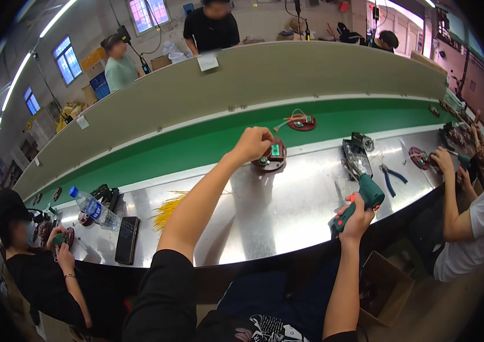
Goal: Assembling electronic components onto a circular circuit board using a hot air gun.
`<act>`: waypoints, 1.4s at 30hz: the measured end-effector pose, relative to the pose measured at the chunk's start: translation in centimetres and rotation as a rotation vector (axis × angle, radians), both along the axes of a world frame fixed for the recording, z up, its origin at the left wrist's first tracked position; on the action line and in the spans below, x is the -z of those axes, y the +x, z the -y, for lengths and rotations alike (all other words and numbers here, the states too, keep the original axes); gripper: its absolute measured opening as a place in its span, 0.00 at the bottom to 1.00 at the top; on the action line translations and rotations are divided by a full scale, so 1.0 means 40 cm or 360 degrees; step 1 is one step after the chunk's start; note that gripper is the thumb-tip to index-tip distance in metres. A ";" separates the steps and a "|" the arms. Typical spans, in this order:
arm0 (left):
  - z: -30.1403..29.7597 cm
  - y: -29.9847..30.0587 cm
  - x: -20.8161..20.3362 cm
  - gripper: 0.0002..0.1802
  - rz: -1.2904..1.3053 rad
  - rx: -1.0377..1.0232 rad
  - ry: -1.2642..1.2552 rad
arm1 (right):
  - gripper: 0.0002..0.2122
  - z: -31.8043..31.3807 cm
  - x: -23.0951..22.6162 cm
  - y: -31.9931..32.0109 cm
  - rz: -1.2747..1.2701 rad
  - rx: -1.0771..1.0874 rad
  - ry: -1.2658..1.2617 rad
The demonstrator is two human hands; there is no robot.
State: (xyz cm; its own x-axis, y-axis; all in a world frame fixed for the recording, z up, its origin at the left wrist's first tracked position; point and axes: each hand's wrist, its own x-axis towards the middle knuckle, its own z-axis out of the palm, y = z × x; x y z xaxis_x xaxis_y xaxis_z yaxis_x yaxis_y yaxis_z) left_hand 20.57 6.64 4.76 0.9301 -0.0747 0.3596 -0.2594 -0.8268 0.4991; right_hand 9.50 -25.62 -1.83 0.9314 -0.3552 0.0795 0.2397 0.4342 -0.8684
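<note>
My left hand [251, 145] is stretched forward, fingers closed at the upper left edge of a dark red round housing [277, 166]. A small green circuit board [275, 150] sits in that housing, near the border of the metal bench and the green belt. My fingertips are partly hidden, so the exact grip is unclear. In my right hand [356, 219] is a green cordless screwdriver [370, 192], its tip directed up and left toward a black tray [357, 158] of small parts. Another dark red housing [302, 122] with wires lies on the belt beyond.
Blue-handled pliers [393, 179] lie right of the screwdriver. Yellow wires [169, 212], a phone [127, 240] and a water bottle [95, 208] are on the left. Co-workers sit at both sides, and a long partition [242, 80] stands behind the green belt [208, 137].
</note>
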 end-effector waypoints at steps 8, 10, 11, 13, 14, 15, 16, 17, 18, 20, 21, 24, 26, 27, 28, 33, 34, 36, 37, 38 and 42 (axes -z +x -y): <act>0.045 -0.114 -0.034 0.17 -0.0367 0.0363 0.0259 | 0.10 -0.009 -0.009 0.010 0.0002 0.0020 -0.0057; 0.042 -0.132 -0.023 0.18 -0.0387 0.0382 0.0336 | 0.11 -0.016 -0.018 0.005 0.0034 0.0044 -0.0032; 0.043 -0.141 -0.017 0.20 -0.0301 0.0425 0.0322 | 0.12 -0.017 -0.017 0.004 0.0052 0.0055 -0.0018; 0.039 -0.157 -0.008 0.23 -0.0123 0.0504 0.0295 | 0.11 -0.011 -0.010 0.002 0.0034 0.0031 -0.0035; 0.032 -0.162 -0.002 0.23 -0.0132 0.0507 0.0294 | 0.11 -0.006 -0.006 0.002 0.0026 0.0008 -0.0049; 0.021 -0.168 0.005 0.24 -0.0294 0.0527 0.0262 | 0.10 -0.003 -0.002 0.002 0.0017 -0.0015 -0.0061; 0.011 -0.173 0.010 0.25 -0.0457 0.0548 0.0231 | 0.10 0.001 0.001 0.005 0.0007 -0.0012 -0.0059; 0.006 -0.178 0.015 0.26 -0.0625 0.0572 0.0201 | 0.10 0.004 0.003 0.006 0.0031 -0.0006 -0.0075; 0.003 -0.176 0.018 0.26 -0.0640 0.0581 0.0203 | 0.10 0.006 0.004 0.008 0.0054 0.0002 -0.0091; -0.004 -0.173 0.016 0.26 -0.0592 0.0611 0.0214 | 0.10 0.002 0.004 0.002 0.0044 0.0010 -0.0105; -0.008 -0.173 0.017 0.26 -0.0568 0.0627 0.0218 | 0.10 -0.001 0.000 0.002 0.0032 -0.0014 -0.0109; -0.003 -0.168 0.013 0.26 -0.0519 0.0662 0.0317 | 0.11 0.002 -0.007 0.010 0.0017 -0.0063 -0.0131; -0.002 -0.179 0.018 0.26 -0.0495 0.0678 0.0363 | 0.11 0.003 0.000 0.006 0.0006 -0.0068 -0.0132; -0.002 -0.187 0.018 0.25 -0.0499 0.0663 0.0377 | 0.11 0.001 0.001 0.006 0.0004 -0.0067 -0.0129; -0.002 -0.194 0.017 0.23 -0.0502 0.0648 0.0393 | 0.11 0.001 0.000 0.006 -0.0003 -0.0061 -0.0129; 0.017 -0.220 0.007 0.17 -0.0527 0.0523 0.0554 | 0.12 0.007 0.001 0.008 0.0005 -0.0073 -0.0146; 0.022 -0.223 0.016 0.17 -0.0534 0.0529 0.0555 | 0.12 0.010 0.004 0.010 0.0006 -0.0080 -0.0145; 0.036 -0.228 0.042 0.14 -0.0342 0.0470 0.0664 | 0.12 0.016 0.007 0.012 -0.0003 -0.0081 -0.0145; 0.037 -0.234 0.046 0.12 -0.0243 0.0430 0.0718 | 0.12 0.013 0.003 0.013 0.0008 -0.0083 -0.0147; 0.038 -0.238 0.049 0.12 -0.0248 0.0429 0.0718 | 0.12 0.010 0.000 0.013 0.0018 -0.0084 -0.0151; 0.043 -0.249 0.056 0.11 -0.0086 0.0289 0.0852 | 0.11 0.004 0.002 0.004 0.0025 -0.0094 -0.0149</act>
State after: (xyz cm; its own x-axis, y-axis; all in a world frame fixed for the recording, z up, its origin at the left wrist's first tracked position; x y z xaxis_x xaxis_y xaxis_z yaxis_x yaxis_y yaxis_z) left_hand 10.62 4.93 2.52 0.9013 -0.3940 0.1800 -0.4067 -0.9127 0.0387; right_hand 9.67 -25.79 -1.92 0.9488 -0.2902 0.1245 0.2301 0.3653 -0.9020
